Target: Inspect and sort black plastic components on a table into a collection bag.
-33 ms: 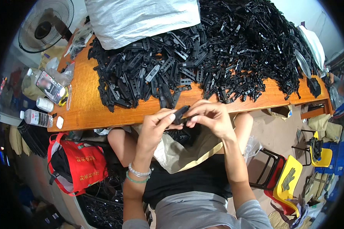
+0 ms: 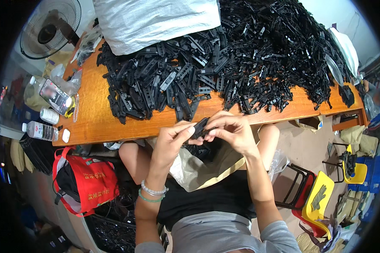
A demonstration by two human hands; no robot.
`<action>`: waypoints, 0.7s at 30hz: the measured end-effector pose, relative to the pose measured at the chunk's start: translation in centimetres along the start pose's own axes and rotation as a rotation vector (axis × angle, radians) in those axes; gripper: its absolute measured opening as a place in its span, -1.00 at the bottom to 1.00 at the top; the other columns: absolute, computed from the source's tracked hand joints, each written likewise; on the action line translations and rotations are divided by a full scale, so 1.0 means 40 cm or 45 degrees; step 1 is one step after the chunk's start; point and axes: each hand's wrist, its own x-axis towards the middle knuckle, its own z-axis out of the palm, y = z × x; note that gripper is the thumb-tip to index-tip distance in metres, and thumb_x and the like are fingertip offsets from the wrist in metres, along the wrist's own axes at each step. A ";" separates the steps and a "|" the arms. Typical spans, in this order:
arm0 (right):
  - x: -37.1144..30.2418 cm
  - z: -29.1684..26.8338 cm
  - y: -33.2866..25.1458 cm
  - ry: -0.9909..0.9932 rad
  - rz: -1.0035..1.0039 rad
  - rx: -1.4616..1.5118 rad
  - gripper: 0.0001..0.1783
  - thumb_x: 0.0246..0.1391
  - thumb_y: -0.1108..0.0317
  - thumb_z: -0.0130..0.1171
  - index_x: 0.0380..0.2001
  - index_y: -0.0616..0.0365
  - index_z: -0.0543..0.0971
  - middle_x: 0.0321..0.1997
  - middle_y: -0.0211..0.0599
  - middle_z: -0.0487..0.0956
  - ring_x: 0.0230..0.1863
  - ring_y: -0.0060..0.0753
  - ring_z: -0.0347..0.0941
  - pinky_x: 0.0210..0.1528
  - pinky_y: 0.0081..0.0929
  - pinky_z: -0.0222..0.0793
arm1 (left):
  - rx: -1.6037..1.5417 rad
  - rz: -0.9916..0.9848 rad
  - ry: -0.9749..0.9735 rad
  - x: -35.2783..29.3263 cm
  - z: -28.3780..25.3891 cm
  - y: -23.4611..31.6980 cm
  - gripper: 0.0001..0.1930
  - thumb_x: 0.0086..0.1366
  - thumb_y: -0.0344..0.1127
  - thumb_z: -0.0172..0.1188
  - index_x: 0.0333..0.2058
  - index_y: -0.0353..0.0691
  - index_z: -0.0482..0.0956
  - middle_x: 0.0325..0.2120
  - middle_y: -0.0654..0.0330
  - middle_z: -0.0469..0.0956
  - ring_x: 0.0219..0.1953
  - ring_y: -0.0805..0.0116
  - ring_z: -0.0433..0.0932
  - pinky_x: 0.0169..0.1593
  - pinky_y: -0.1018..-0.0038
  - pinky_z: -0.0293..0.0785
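My left hand (image 2: 175, 138) grips a black plastic part (image 2: 199, 128), long and narrow, between thumb and fingers just off the table's front edge. At that part's right end my right hand (image 2: 231, 131) is closed in a pinch; a small dark piece seems to sit between its fingertips, mostly hidden. Both hands are over a pale woven sack (image 2: 188, 170) spread open across my lap, with dark parts inside it. Beyond them, a heap of longer black plastic parts (image 2: 150, 84) lies on the wooden table (image 2: 90, 122), beside a heap of smaller black parts (image 2: 278, 55).
A white woven sack (image 2: 156, 21) rests over the back of the heap. At the left are a phone (image 2: 55, 97), a thread spool (image 2: 49, 115), a water bottle (image 2: 40, 130) and a fan (image 2: 50, 31). A red bag (image 2: 86, 183) hangs below; yellow chairs (image 2: 318, 202) stand right.
My right fingertips have come in against the right end of the black plastic part, closing a small gap. The part has tilted slightly more upright in my left hand.
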 end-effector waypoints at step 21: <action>-0.072 0.038 0.018 0.195 -0.326 -0.585 -0.65 -0.16 0.52 0.33 -0.22 0.26 0.54 -0.29 -0.23 0.52 -0.37 -0.44 0.42 -0.31 -0.59 0.35 | 1.273 0.722 -0.204 -0.064 0.052 0.028 -0.64 0.13 -0.50 0.20 -0.09 -0.41 0.40 -0.44 -0.02 0.54 -0.44 0.07 0.59 -0.42 0.32 0.47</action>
